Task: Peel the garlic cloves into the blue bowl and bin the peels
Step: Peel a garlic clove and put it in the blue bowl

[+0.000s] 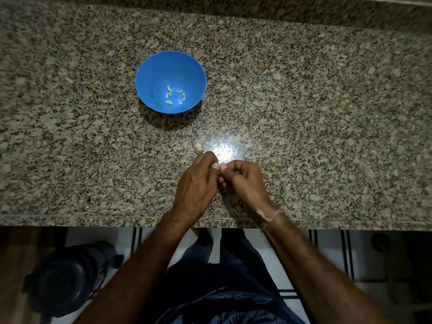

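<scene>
A blue bowl (171, 66) stands on the granite counter (304, 108) at centre left, with several peeled garlic cloves (175, 96) in its bottom. What is left of the garlic bulb (198, 147) lies on the counter just beyond my hands. My left hand (198, 183) and my right hand (245, 181) meet near the counter's front edge, fingers curled, their tips pinching something small between them. That thing is almost wholly hidden by the fingers; it looks like a garlic clove.
A black bin (63, 277) stands on the floor at the lower left, below the counter's front edge (93, 217). Small pale bits of peel (321, 35) lie on the counter far right. My legs show below, over a tiled floor.
</scene>
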Available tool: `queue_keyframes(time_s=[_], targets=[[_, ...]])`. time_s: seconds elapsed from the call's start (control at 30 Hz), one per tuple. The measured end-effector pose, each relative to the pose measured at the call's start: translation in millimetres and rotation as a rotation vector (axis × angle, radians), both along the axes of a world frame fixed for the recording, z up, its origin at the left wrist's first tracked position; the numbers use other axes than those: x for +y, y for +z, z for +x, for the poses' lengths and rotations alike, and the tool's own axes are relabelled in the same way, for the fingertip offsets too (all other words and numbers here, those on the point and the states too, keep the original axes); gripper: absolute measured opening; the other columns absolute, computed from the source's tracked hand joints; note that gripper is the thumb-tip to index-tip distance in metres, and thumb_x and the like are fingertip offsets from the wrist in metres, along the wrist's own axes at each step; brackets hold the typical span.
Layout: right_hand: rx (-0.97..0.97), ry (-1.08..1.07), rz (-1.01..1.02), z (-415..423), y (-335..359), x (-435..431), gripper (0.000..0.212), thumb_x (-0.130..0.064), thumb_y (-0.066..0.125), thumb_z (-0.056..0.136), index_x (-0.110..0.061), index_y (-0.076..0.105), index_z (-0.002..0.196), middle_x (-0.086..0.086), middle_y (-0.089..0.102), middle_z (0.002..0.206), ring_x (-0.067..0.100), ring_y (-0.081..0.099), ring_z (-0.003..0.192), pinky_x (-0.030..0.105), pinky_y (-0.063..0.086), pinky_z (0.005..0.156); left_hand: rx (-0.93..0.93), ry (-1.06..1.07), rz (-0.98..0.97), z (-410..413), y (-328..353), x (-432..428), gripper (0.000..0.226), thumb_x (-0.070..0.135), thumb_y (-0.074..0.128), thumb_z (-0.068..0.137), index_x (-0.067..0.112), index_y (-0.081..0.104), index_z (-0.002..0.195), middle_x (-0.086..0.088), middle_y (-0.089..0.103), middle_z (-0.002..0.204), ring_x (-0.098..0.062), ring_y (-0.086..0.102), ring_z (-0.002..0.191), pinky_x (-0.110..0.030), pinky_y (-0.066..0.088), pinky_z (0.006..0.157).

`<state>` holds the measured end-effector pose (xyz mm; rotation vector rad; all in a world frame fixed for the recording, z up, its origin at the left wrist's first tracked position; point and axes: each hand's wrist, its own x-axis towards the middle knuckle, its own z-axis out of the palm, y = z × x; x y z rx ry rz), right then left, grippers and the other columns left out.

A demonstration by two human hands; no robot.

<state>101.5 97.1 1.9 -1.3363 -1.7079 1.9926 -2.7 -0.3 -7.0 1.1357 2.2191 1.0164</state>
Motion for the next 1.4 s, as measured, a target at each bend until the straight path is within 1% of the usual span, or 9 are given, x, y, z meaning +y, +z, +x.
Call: queue_keyframes(time_s=[0.1, 0.23, 0.4, 0.6, 0.77, 0.9, 0.97, 1.17, 1.4], targets=[[-0.105, 0.068, 0.359, -4, -1, -4, 0.039, -0.019, 0.066, 0.102, -0.011, 0.055, 0.066, -0.007, 0.047, 0.057, 0.004, 0.039, 0.054, 0.017, 0.033, 0.053, -0.112, -0.026, 0.013, -2, 1, 1, 0.02, 0.025, 0.033, 0.109, 0.018, 0.042, 0.094, -0.001, 0.047, 0.082, -0.02, 0.046, 0.075, -0.039, 0.037, 0.063], [-0.078, 0.034, 0.076, -6, 0, -4, 0.035, -0.026, 0.061, 0.105, -0.01, 0.062, 0.074, -0.003, 0.052, 0.062, 0.009, 0.044, 0.057, 0.026, 0.038, 0.057, -0.177, -0.066, -0.032, -7, 5, 2, 0.024, 0.031, 0.032, 0.108, 0.018, 0.043, 0.092, -0.002, 0.05, 0.08, -0.017, 0.045, 0.071, -0.032, 0.036, 0.061], [-0.191, 0.252, 0.655, -3, -5, 2, 0.029, -0.023, 0.059, 0.105, -0.012, 0.057, 0.078, -0.003, 0.054, 0.064, 0.01, 0.043, 0.057, 0.021, 0.033, 0.053, -0.901, 0.113, -0.216, -14, 13, 9, 0.028, 0.024, 0.04, 0.108, 0.019, 0.045, 0.08, 0.002, 0.04, 0.063, -0.014, 0.033, 0.054, -0.031, 0.025, 0.051], [-0.005, 0.041, -0.455, -15, 6, 13, 0.028, -0.02, 0.053, 0.106, -0.015, 0.055, 0.078, -0.003, 0.044, 0.06, 0.013, 0.036, 0.056, 0.027, 0.03, 0.053, -0.453, 0.039, -0.006, -10, 20, 7, 0.025, 0.021, 0.04, 0.111, 0.009, 0.049, 0.09, 0.009, 0.051, 0.068, -0.005, 0.043, 0.061, -0.022, 0.035, 0.053], [-0.11, 0.241, 0.448, -5, -2, 10, 0.03, -0.023, 0.061, 0.105, -0.011, 0.059, 0.077, -0.006, 0.054, 0.063, 0.008, 0.047, 0.059, 0.019, 0.036, 0.054, -1.045, 0.222, -0.148, -17, 15, 10, 0.036, 0.022, 0.042, 0.107, 0.021, 0.048, 0.072, 0.004, 0.04, 0.061, -0.014, 0.031, 0.056, -0.03, 0.023, 0.05], [-0.011, 0.011, -0.421, -18, 6, 12, 0.032, -0.018, 0.056, 0.103, -0.017, 0.053, 0.071, -0.005, 0.042, 0.057, 0.01, 0.035, 0.051, 0.024, 0.029, 0.049, -0.186, -0.039, -0.023, -12, 15, 1, 0.023, 0.019, 0.046, 0.109, 0.014, 0.048, 0.087, 0.003, 0.049, 0.077, -0.012, 0.045, 0.065, -0.028, 0.035, 0.056], [-0.011, -0.038, -0.626, -18, 8, 14, 0.034, -0.02, 0.052, 0.105, -0.017, 0.052, 0.071, -0.004, 0.04, 0.058, 0.01, 0.032, 0.051, 0.024, 0.027, 0.049, -0.026, -0.096, 0.038, -12, 13, 2, 0.02, 0.02, 0.049, 0.109, 0.016, 0.05, 0.089, 0.005, 0.049, 0.082, -0.013, 0.049, 0.069, -0.028, 0.038, 0.059], [0.0, 0.049, -0.017, -2, 4, 20, 0.022, -0.022, 0.074, 0.097, -0.003, 0.068, 0.086, 0.007, 0.068, 0.076, 0.02, 0.063, 0.073, 0.037, 0.058, 0.074, -0.467, 0.185, -0.041, -15, 15, 7, 0.019, 0.031, 0.063, 0.103, 0.019, 0.069, 0.089, 0.003, 0.069, 0.078, -0.012, 0.065, 0.074, -0.026, 0.05, 0.065], [-0.032, 0.063, 0.203, -1, 0, 21, 0.021, -0.023, 0.074, 0.097, -0.009, 0.069, 0.082, 0.006, 0.07, 0.076, 0.015, 0.064, 0.071, 0.032, 0.056, 0.067, -0.278, 0.125, -0.015, -10, 17, 10, 0.021, 0.027, 0.061, 0.104, 0.018, 0.062, 0.085, 0.006, 0.06, 0.073, -0.007, 0.053, 0.066, -0.02, 0.039, 0.058]])
